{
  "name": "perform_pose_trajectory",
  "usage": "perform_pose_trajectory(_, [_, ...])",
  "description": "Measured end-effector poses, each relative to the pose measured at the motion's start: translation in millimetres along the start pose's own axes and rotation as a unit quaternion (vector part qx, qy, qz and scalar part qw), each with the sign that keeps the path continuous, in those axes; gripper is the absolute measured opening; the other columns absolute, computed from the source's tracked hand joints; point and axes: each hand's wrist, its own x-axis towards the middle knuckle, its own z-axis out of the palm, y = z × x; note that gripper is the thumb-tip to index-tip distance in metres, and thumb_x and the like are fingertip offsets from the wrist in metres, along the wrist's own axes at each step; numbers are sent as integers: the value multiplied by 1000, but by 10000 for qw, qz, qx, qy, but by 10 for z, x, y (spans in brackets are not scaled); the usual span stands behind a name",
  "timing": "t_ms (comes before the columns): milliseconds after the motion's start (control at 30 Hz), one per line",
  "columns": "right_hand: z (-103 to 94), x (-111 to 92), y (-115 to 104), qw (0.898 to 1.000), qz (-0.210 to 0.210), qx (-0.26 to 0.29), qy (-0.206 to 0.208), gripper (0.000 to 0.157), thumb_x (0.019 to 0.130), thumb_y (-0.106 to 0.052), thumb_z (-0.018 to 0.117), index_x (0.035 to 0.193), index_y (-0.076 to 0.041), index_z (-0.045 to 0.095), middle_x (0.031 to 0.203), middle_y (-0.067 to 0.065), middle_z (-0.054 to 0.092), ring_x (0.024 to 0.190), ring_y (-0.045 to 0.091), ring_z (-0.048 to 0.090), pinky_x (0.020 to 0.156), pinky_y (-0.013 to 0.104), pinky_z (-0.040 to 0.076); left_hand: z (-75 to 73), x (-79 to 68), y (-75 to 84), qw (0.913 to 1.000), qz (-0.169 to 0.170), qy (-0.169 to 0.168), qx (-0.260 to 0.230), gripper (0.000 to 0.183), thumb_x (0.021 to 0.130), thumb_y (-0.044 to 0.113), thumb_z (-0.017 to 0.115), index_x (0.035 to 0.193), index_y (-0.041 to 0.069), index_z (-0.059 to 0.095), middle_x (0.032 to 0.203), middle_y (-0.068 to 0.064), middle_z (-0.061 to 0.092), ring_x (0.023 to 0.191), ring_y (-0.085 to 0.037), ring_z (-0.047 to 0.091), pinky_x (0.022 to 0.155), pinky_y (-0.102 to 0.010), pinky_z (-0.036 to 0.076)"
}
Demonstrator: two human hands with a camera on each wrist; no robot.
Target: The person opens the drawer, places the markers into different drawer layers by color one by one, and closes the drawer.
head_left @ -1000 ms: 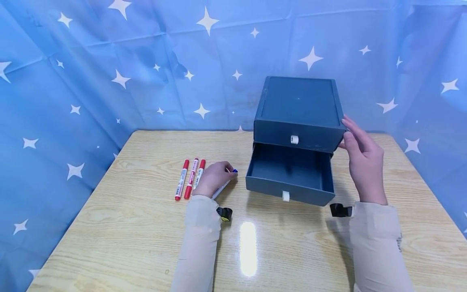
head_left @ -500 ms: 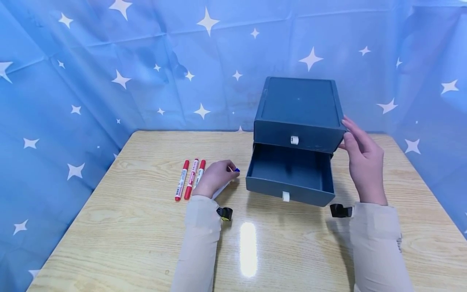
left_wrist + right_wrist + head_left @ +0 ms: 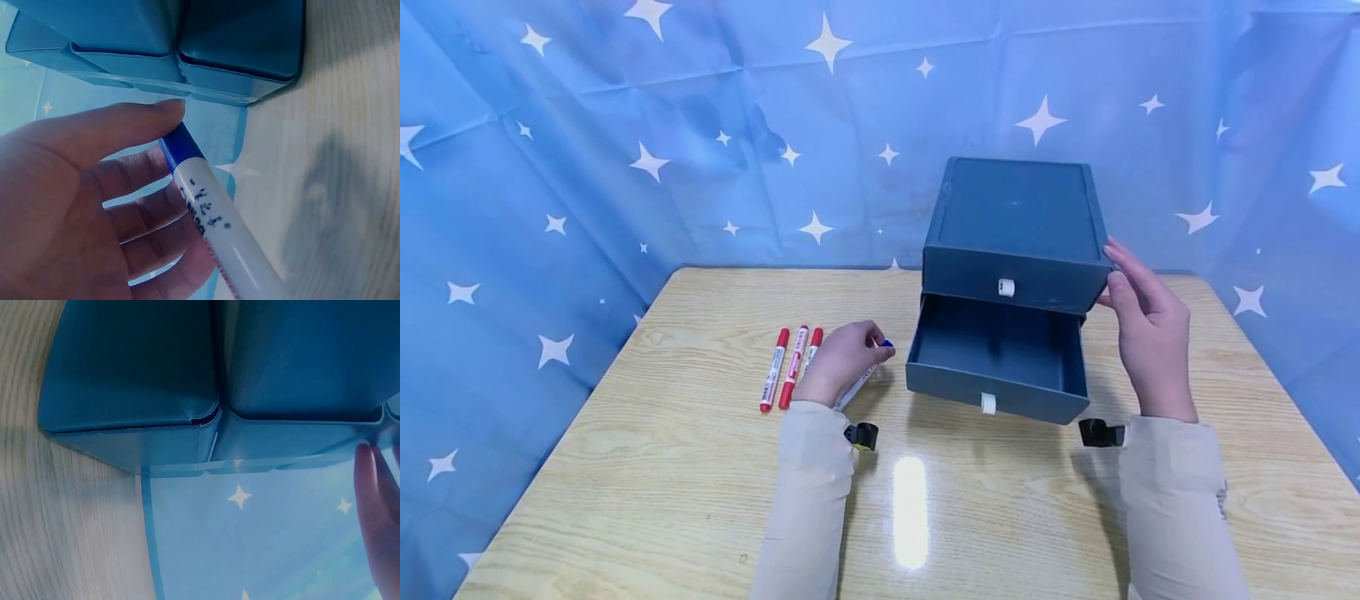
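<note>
Marker, blue-capped, white barrel: pinched between thumb and fingers of the left hand. Two-drawer dark blue unit: to the marker's right, lower drawer pulled out. Right hand: fingers extended, touching the unit's right edge. Three red-and-white markers: on wood-grain table, one partly hidden behind the left hand. Lettering: black characters on held barrel, illegible; other labels too small to read.

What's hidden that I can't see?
Head view: lower part of the red-capped marker nearest the left hand, hidden by that hand.
Head view: inside the upper drawer, behind its front.
Head view: print on the leftmost marker, too small.
Right wrist view: most of the right hand, past the right edge.
</note>
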Motion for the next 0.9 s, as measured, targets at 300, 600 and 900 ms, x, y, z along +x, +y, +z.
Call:
perform_pose_trajectory(300, [-3,12,2,10000,-4,-51,2,35,94,-29,43,129,-29,48,136,-10,39,87,0,57,98,33,32,-72,-45,68,9997,-31,257,-17,22,82,40,61,90,20,58,74,2,56,65,-16,51,56,-29,41])
perform_pose_trajectory(600, [0,8,15,10000,8,-42,22,34,94,-28,43,128,-29,48,135,-11,40,86,-1,58,99,33,30,-141,-96,120,9994,82,321,46,22,83,40,60,92,20,57,77,3,56,65,-15,52,55,-29,42])
perform_pose_trajectory(900, [-9,47,128,9999,43,-112,28,34,94,-29,43,128,-30,48,136,-12,39,86,-1,58,99,33,30,-196,-142,168,9985,230,487,31,22,84,39,59,92,19,55,71,1,55,61,-15,51,53,-28,41])
